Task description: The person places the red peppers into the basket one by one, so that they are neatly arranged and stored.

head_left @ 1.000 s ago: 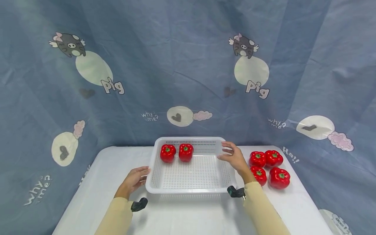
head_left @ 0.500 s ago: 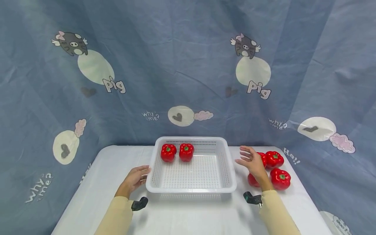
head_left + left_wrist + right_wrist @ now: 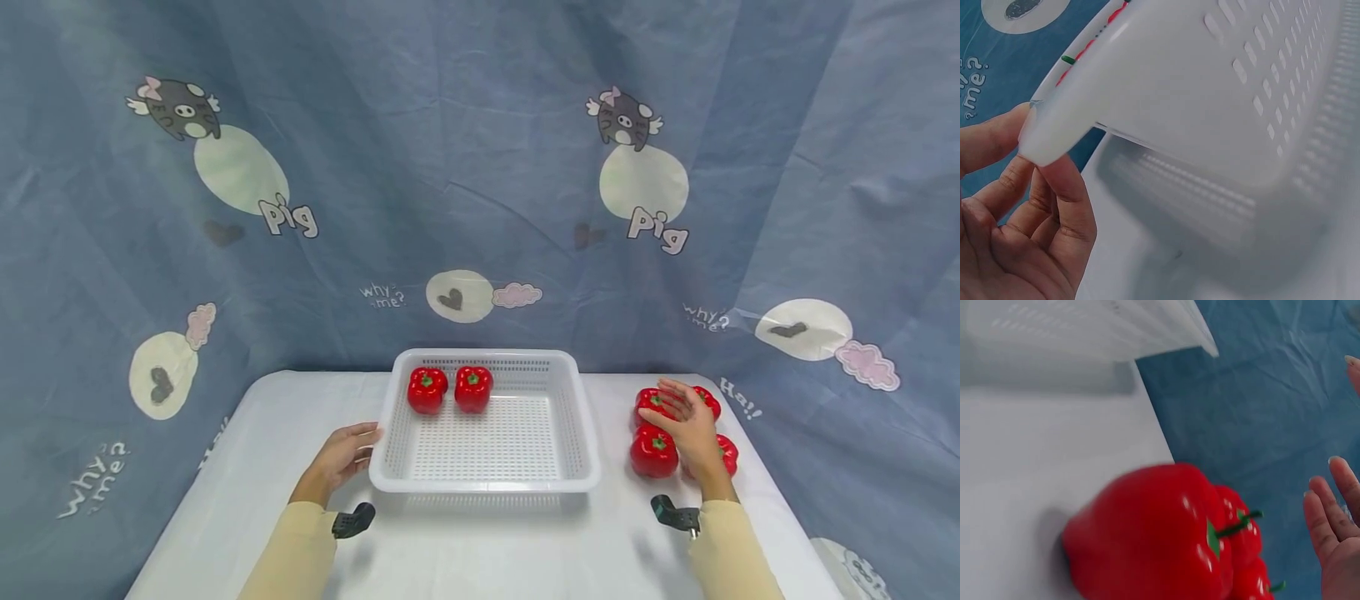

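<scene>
My left hand (image 3: pixel 341 457) pinches the left rim of a white plastic basket (image 3: pixel 483 486); in the left wrist view, thumb and fingers (image 3: pixel 1071 200) meet around the rim. Two red bell peppers, one on the left (image 3: pixel 427 393) and one beside it (image 3: pixel 474 392), stand at the basket's back left. My right hand (image 3: pixel 692 427) hovers over a cluster of several red bell peppers (image 3: pixel 653 454) right of the basket, fingers spread and holding nothing. It partly covers the right-hand peppers. The right wrist view has one large pepper (image 3: pixel 1147 531) close up, with the hand off to its right.
The basket stands on a white-covered table (image 3: pixel 480 550). A blue printed curtain (image 3: pixel 480 208) hangs directly behind the table's back edge and along both sides. Black wrist cameras, one on the left (image 3: pixel 354 521) and one on the right (image 3: pixel 675 513), jut inward from the sleeves.
My right hand has moved right, from over the basket's right rim to above the pepper cluster. The left hand stays at the basket's left rim, and the peppers have not moved.
</scene>
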Tool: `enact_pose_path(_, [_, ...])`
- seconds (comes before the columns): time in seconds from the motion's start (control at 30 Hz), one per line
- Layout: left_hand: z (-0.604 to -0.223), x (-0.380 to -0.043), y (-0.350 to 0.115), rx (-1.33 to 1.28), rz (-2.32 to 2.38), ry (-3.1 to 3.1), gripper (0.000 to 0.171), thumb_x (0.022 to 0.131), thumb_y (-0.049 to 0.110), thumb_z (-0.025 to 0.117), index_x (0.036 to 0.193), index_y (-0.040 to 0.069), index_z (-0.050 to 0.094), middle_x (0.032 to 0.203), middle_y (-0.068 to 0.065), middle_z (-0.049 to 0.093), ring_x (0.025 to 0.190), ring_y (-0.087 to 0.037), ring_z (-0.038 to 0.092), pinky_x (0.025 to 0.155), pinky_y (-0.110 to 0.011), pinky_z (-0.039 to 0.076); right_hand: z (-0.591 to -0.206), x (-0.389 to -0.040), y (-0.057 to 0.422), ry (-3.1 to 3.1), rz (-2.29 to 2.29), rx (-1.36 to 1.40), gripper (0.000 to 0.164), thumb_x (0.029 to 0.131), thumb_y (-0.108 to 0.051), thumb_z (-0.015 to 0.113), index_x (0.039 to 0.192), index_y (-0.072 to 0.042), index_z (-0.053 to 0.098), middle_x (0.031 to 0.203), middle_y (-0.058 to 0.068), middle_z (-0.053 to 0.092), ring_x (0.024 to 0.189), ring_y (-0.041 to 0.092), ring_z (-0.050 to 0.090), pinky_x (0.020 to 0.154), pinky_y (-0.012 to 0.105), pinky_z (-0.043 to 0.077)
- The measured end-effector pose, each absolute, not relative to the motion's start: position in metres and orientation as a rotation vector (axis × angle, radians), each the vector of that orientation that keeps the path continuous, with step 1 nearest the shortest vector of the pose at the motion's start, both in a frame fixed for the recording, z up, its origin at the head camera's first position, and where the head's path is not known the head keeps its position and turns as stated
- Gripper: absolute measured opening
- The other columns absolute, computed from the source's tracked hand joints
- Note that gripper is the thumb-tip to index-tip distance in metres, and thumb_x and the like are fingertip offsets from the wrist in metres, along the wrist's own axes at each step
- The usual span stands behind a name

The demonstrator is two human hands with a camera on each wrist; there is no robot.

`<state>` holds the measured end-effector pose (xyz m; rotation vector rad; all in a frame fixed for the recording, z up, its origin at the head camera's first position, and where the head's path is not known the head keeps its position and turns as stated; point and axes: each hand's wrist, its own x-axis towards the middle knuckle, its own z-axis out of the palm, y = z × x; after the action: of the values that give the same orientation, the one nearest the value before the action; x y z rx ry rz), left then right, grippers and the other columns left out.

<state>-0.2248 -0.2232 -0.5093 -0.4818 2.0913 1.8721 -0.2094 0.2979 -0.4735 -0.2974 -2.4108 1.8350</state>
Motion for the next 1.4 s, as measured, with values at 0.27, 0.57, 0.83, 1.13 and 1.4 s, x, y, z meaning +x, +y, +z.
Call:
enact_pose_path(0.27, [-0.510,-0.224,-0.223,-0.485,1.871,2.095,0.051,0.095,0.020,0.062,0.137,-0.004,0.047,0.127,-0.019,0.058,0.092,-0.017,0.063,0.075,-0.025,0.054,-0.479,-0.200,0.320,-2.387,1.746,-0.400,0.078,0.084,-0.035,0.074,0.148,-0.013,0.034,0.149,0.015,0.038,0.137,0.032,0.035,0.107,0.040,0.035])
enact_pose_path(0.57, [-0.511,-0.226,-0.224,-0.488,1.900,2.067,0.052,0.093,0.019,0.064,0.136,-0.005,0.047,0.122,-0.017,0.061,0.091,-0.018,0.063,0.075,-0.026,0.054,-0.489,-0.188,0.340,-2.377,1.666,-0.519,0.075,0.087,-0.025,0.073,0.149,-0.015,0.032,0.153,0.014,0.033,0.141,0.035,0.027,0.108,0.053,0.033])
enact_pose_path(0.83, [-0.512,-0.225,-0.224,-0.490,1.888,2.075,0.051,0.094,0.019,0.064,0.136,-0.005,0.047,0.125,-0.018,0.059,0.093,-0.019,0.063,0.075,-0.026,0.054,-0.500,-0.177,0.351,-2.398,1.624,-0.602,0.078,0.087,-0.025,0.073,0.150,-0.014,0.030,0.156,0.015,0.025,0.143,0.038,0.020,0.106,0.053,0.033])
enact_pose_path(1.13, [-0.513,-0.227,-0.225,-0.470,1.881,2.084,0.053,0.093,0.021,0.064,0.136,-0.005,0.047,0.124,-0.019,0.059,0.092,-0.018,0.062,0.073,-0.025,0.053,-0.560,-0.193,0.393,-2.411,1.580,-0.641,0.090,0.078,-0.044,0.078,0.151,-0.030,0.028,0.160,0.011,0.015,0.146,0.038,0.007,0.104,0.066,0.026])
enact_pose_path(1.4, [-0.514,-0.226,-0.225,-0.490,1.878,2.088,0.052,0.093,0.021,0.064,0.136,-0.004,0.048,0.123,-0.017,0.061,0.091,-0.018,0.063,0.073,-0.025,0.053,-0.594,-0.200,0.415,-2.459,1.603,-0.628,0.103,0.070,-0.046,0.083,0.153,-0.029,0.024,0.159,0.017,0.015,0.143,0.046,0.011,0.102,0.067,0.030])
